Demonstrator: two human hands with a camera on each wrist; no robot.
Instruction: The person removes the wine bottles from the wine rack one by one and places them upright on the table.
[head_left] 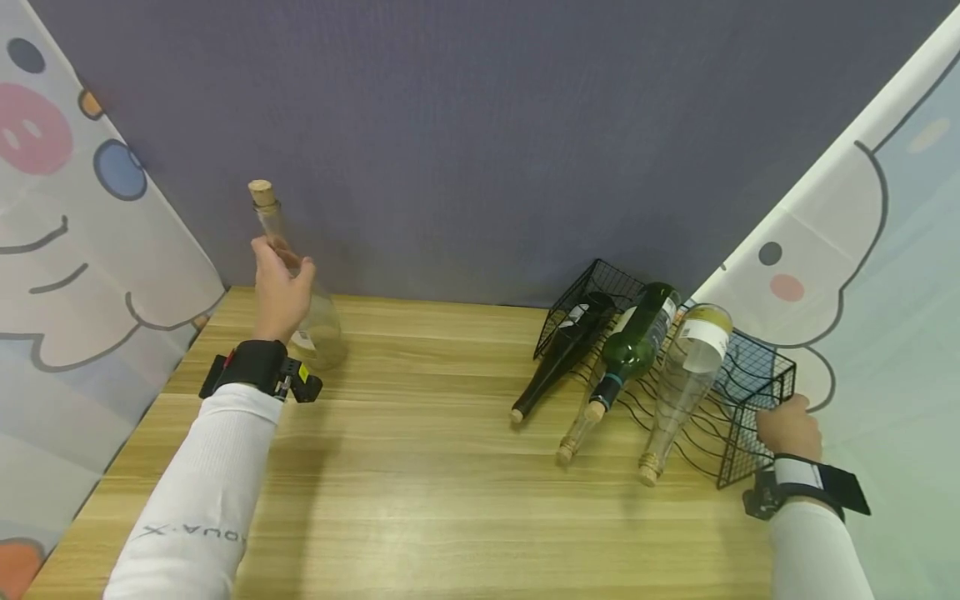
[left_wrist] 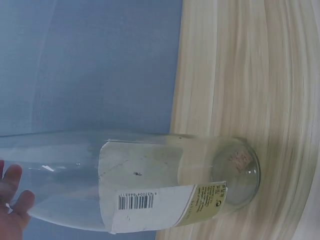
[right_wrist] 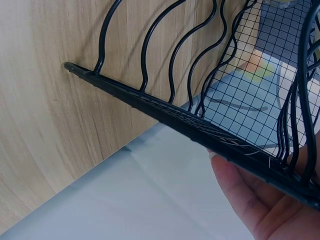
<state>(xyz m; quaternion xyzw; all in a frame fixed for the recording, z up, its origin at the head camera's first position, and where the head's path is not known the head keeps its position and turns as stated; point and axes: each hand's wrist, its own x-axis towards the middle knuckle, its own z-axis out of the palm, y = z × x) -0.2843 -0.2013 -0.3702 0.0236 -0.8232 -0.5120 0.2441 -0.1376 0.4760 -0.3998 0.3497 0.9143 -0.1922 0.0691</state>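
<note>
My left hand (head_left: 281, 287) grips the neck of a clear glass bottle (head_left: 324, 329), stopped with a cork, at the table's back left. In the left wrist view the bottle (left_wrist: 140, 180) shows a white barcode label; whether its base bears on the table I cannot tell. At the far right, my right hand (head_left: 791, 429) holds the end of a black wire wine rack (head_left: 757, 429). The right wrist view shows fingers (right_wrist: 240, 192) against the rack's end frame (right_wrist: 165, 117). Several corked bottles lie in the rack, among them a dark bottle (head_left: 562, 354), a green bottle (head_left: 633, 346) and a clear bottle (head_left: 678, 392).
The wooden table (head_left: 450, 500) runs up to a grey-blue panel (head_left: 450, 150) at the back. Cartoon-printed sheets stand at the left (head_left: 90, 250) and right (head_left: 817, 250). The corked necks in the rack point toward the table's front.
</note>
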